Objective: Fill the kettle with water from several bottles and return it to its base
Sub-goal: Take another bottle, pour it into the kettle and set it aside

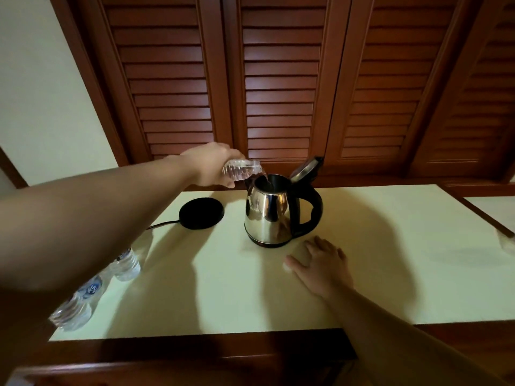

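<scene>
One bottle [242, 169] tipped nearly flat in the left hand [211, 168], fingers [223, 183] wrapped round its body, neck down over the kettle [269, 215] mouth. Thin stream just visible going in. Kettle stands on the surface [390, 274] right below those fingers, lid [306, 168] flipped up on the far side, handle away from the pouring hand. Right hand [320, 264] lies flat on the surface, fingers straight and spread, holding nothing, just in front of the kettle, not touching it.

Base [201, 213] sits bare below and slightly short of the left fingers, just beside the kettle, cord [161, 225] trailing toward the person. Two more bottles [126, 264] under the left forearm near the surface edge, well back from both hands.

Risks, as judgement:
- Bottle neck sits at the rim, not deep inside; a small wrist drift could send water down the steel wall onto the surface.
- Spill would run toward the base, an electrical part, close by.
- Thin bottle in a curled grip: squeezing could make it glug and splash.
- Kettle is unsteadied; a knock from the bottle could shift it.
- Left forearm passes over the spare bottles; pulling back low could topple them off the edge.
- Fill level not visible, so overfilling can't be ruled out.
</scene>
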Motion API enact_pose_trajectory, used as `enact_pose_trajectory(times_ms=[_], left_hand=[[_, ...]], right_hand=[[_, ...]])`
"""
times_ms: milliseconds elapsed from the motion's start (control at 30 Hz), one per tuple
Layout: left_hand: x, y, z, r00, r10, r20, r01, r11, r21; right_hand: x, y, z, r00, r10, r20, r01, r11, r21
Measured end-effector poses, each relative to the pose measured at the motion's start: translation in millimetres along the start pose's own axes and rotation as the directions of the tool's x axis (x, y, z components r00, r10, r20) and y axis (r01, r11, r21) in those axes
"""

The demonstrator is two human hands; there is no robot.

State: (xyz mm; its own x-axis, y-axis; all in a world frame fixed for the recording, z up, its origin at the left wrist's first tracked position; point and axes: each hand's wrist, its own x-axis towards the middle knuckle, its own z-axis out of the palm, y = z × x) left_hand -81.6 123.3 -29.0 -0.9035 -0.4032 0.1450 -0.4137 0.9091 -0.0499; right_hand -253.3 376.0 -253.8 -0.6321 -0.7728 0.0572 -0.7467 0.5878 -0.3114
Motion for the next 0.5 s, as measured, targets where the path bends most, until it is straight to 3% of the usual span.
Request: enact_pose_trajectory(times_ms=[500], left_hand=[[8,8,-26,0.995,0.038,0.087,-0.053,0.983,0.178]], right_hand=[[0,0,-2,1.000,0.000,-0.013,0.000,1.000,0.014]])
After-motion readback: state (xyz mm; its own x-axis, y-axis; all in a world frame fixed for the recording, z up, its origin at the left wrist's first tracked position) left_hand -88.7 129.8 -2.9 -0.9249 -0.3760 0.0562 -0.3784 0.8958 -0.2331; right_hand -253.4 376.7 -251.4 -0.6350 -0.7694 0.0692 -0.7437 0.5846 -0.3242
